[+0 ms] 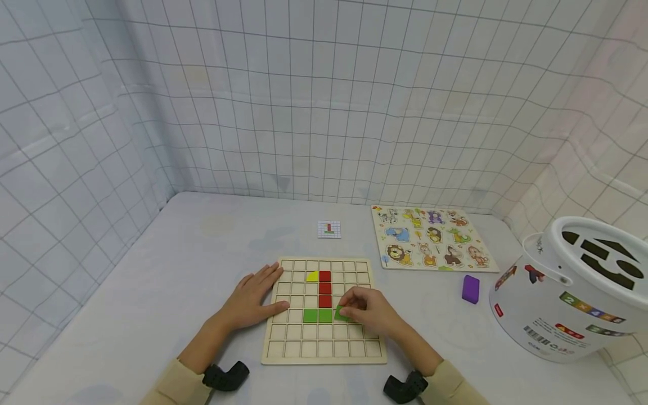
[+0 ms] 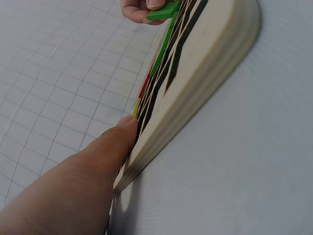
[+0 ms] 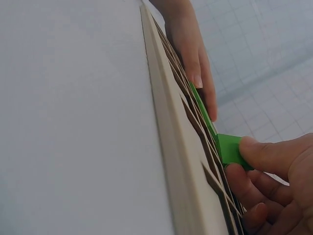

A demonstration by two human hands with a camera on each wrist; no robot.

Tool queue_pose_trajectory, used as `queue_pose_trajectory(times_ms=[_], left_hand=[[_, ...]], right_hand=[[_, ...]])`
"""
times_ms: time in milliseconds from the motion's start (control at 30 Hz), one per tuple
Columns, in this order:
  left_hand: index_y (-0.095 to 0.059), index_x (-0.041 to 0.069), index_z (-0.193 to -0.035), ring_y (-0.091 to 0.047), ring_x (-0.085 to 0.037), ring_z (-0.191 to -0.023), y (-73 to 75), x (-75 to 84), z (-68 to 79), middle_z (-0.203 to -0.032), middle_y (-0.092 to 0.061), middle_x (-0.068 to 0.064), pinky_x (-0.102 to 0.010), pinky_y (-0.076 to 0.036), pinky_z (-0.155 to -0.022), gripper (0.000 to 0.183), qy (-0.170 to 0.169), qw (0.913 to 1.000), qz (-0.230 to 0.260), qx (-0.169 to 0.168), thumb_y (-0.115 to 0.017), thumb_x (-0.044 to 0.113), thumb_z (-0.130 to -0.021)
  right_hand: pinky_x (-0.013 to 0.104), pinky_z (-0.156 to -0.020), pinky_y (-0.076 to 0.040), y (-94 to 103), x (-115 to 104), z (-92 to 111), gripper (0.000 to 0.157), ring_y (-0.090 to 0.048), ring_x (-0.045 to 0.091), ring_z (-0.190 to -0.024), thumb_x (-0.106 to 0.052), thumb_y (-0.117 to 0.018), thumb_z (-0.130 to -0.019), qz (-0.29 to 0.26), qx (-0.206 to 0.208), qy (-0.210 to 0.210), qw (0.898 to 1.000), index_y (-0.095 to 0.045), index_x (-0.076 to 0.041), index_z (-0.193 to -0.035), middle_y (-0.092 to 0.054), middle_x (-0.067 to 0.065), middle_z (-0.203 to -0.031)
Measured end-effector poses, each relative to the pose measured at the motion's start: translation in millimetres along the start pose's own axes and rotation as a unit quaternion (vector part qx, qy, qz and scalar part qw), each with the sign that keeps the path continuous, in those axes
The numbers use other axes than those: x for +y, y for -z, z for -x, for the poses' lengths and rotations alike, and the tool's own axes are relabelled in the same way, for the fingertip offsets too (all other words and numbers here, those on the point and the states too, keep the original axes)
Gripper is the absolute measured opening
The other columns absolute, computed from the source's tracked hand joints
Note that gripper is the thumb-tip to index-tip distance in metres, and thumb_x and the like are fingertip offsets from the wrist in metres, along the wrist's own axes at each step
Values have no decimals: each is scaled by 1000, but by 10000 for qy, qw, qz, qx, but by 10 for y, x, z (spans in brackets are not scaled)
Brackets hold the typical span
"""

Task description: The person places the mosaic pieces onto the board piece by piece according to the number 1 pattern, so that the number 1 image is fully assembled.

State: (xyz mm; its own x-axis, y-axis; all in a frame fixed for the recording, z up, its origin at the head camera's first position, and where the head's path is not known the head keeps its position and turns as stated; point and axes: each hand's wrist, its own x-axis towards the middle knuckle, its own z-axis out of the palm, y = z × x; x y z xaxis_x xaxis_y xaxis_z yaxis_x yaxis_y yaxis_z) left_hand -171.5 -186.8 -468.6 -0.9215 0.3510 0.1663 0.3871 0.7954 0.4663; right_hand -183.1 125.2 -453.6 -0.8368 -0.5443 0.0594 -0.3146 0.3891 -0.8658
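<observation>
A wooden grid board [image 1: 324, 360] lies on the table, with red square tiles [image 1: 325, 288] in a column, a yellow tile [image 1: 313, 276] beside the top one and two green tiles [image 1: 318, 316] below. Between thumb and fingers, my right hand [image 1: 372, 309] pinches another green tile [image 3: 230, 148], tilted over the cell to the right of the green pair. My left hand [image 1: 253, 298] rests on the board's left edge with its fingers stretched out. In the left wrist view, the left thumb [image 2: 110, 144] lies along the board's rim.
Behind the board lies a small printed card [image 1: 329, 229] showing a red and green figure. An animal puzzle board [image 1: 435, 239] is at the back right. A purple block [image 1: 471, 289] sits near a white lidded bucket [image 1: 572, 292] on the right. Grid-patterned cloth walls surround the table.
</observation>
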Motion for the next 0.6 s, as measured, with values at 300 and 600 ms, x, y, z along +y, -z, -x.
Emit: queue_pose_trajectory(times_ms=[300, 600], left_hand=[[-35, 2, -151, -25, -36, -143, 5, 1, 0, -156, -31, -14, -60, -19, -110, 84, 50, 10000, -23, -11, -62, 52, -90], [-35, 2, -150, -26, -36, -143, 6, 9, 0, -156, -31, -14, -60, -19, -110, 83, 44, 10000, -20, 10, -63, 51, -90]], right_hand=[[24, -67, -48, 3, -6, 16, 8, -56, 9, -76, -16, -69, -92, 189, -122, 268, 9994, -73, -11, -97, -64, -6, -90], [23, -65, -44, 8, -12, 18, 10, -51, 9, -75, -12, -71, -90, 344, -37, 370, 9987, -76, -10, -98, -61, -4, -90]])
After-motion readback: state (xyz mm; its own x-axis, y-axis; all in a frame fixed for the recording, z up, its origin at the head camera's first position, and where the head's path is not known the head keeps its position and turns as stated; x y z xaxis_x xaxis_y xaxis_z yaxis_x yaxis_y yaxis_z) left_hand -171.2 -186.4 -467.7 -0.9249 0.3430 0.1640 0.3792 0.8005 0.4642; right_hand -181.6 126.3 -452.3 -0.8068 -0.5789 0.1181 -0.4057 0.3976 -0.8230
